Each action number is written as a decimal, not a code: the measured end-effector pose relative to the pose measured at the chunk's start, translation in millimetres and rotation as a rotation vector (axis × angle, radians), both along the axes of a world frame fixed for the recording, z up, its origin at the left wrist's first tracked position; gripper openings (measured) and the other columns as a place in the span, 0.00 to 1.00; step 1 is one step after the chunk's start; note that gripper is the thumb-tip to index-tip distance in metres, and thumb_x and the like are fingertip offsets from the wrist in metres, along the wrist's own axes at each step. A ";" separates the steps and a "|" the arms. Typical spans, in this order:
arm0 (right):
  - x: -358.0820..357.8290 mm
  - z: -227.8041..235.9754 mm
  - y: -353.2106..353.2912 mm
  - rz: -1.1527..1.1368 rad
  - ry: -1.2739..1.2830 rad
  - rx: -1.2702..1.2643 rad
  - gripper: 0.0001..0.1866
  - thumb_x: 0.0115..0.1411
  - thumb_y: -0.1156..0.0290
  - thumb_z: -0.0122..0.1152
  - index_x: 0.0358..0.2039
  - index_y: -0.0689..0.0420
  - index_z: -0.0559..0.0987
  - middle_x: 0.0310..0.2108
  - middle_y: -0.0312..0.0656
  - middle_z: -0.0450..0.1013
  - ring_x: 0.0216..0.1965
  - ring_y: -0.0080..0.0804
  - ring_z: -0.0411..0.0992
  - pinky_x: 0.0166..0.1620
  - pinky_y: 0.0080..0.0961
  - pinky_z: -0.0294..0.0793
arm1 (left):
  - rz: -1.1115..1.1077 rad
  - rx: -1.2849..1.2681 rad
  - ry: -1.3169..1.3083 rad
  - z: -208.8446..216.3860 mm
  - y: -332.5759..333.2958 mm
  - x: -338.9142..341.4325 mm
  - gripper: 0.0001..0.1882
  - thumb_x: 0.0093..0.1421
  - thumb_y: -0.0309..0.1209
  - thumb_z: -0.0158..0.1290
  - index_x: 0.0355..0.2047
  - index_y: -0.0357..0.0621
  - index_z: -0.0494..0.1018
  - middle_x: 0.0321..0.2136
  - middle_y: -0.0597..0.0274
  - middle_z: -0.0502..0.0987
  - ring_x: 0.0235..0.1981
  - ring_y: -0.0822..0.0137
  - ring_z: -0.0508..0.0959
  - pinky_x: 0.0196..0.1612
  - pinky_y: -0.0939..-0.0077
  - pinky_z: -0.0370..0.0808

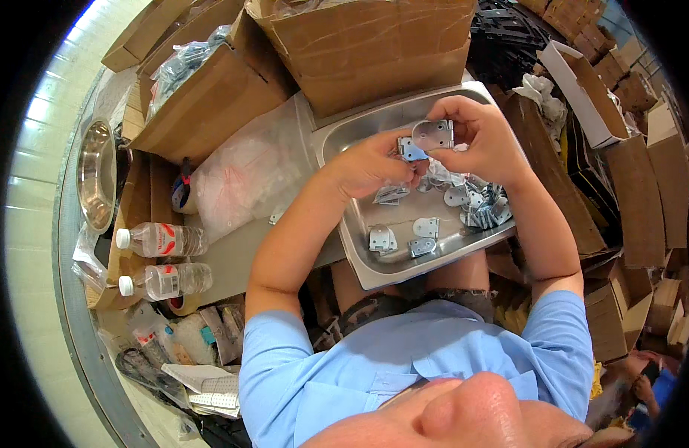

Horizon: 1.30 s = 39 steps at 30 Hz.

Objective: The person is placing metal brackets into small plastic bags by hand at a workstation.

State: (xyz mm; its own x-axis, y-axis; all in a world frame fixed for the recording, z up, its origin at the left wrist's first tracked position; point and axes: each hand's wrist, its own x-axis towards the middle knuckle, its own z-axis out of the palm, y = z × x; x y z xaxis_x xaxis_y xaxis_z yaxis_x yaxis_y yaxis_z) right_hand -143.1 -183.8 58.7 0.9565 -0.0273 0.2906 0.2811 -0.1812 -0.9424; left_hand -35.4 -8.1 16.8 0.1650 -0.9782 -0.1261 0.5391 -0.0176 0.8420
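Both my hands are raised over a shallow stainless steel tray (370,272). My right hand (485,138) pinches a shiny metal hinge (434,135) with one rounded end and small holes, between thumb and fingers. Close against it, my left hand (370,166) is closed on another metal hinge (412,150) that reflects blue. The two pieces overlap in view, and I cannot tell whether they touch. Below, a heap of similar hinges (485,205) fills the tray's right side. Three single ones lie nearer me, including a hinge (382,238) at the front left.
A cardboard box (367,56) stands behind the tray. Left of it lie a clear plastic bag (243,175) and two bottles, one upper bottle (163,240) and one lower bottle (166,281). A steel bowl (96,175) sits far left. Cardboard pieces (634,201) crowd the right.
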 end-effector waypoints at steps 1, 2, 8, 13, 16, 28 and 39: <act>-0.7 1.5 0.9 -0.012 0.008 -0.011 0.18 0.44 0.80 0.65 0.38 0.65 0.73 0.32 0.37 0.72 0.33 0.17 0.72 0.36 0.16 0.74 | 0.008 0.003 0.008 0.5 0.3 -0.3 0.25 0.44 0.18 0.55 0.46 0.39 0.68 0.34 0.60 0.71 0.35 0.67 0.72 0.41 0.70 0.70; -1.0 2.2 1.3 -0.024 0.016 -0.022 0.18 0.43 0.80 0.64 0.37 0.65 0.73 0.32 0.36 0.72 0.33 0.17 0.72 0.36 0.17 0.74 | 0.008 0.003 0.008 -0.2 0.4 0.0 0.25 0.44 0.18 0.55 0.46 0.39 0.68 0.34 0.60 0.71 0.35 0.67 0.72 0.41 0.70 0.70; -1.6 1.9 1.1 -0.060 -0.057 -0.074 0.19 0.40 0.79 0.65 0.36 0.66 0.73 0.30 0.37 0.73 0.32 0.18 0.72 0.36 0.18 0.75 | 0.014 0.022 -0.002 -1.5 0.7 0.7 0.26 0.44 0.18 0.55 0.47 0.39 0.68 0.34 0.60 0.72 0.35 0.67 0.73 0.41 0.71 0.71; -2.5 -2.0 1.0 -0.101 -0.160 -0.135 0.19 0.38 0.78 0.66 0.35 0.66 0.74 0.29 0.38 0.73 0.30 0.18 0.72 0.35 0.18 0.75 | -0.006 0.014 -0.028 -4.4 0.1 2.9 0.27 0.44 0.18 0.55 0.49 0.39 0.67 0.33 0.61 0.72 0.35 0.67 0.73 0.40 0.71 0.72; -2.1 -3.2 0.7 -0.108 -0.210 -0.166 0.19 0.37 0.78 0.66 0.34 0.66 0.74 0.28 0.38 0.73 0.29 0.18 0.72 0.35 0.17 0.75 | -0.002 -0.012 -0.003 -3.2 -0.4 2.0 0.29 0.45 0.18 0.56 0.50 0.40 0.66 0.33 0.60 0.72 0.34 0.68 0.73 0.40 0.70 0.72; 4.1 -6.3 -1.6 -0.213 -0.195 -0.211 0.20 0.41 0.76 0.66 0.37 0.63 0.74 0.27 0.36 0.73 0.24 0.15 0.68 0.29 0.14 0.69 | 0.149 -0.230 -0.122 -7.2 -5.6 0.6 0.33 0.46 0.16 0.53 0.54 0.42 0.59 0.33 0.64 0.70 0.33 0.72 0.70 0.40 0.76 0.68; 10.4 -14.8 3.2 -0.191 -0.068 -0.111 0.18 0.47 0.79 0.63 0.40 0.62 0.72 0.27 0.34 0.72 0.24 0.14 0.67 0.27 0.13 0.67 | 0.177 -0.184 -0.310 -4.6 -7.4 -4.7 0.38 0.47 0.17 0.50 0.59 0.46 0.51 0.37 0.63 0.69 0.37 0.73 0.70 0.40 0.78 0.69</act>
State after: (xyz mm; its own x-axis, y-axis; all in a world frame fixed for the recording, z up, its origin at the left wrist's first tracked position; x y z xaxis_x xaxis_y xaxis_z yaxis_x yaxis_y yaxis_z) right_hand -132.6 -180.5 44.0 0.9152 -0.1703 0.3652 0.2936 -0.3388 -0.8939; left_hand -40.1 -15.6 12.2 0.3355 -0.9330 0.1305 0.2407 0.2188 0.9456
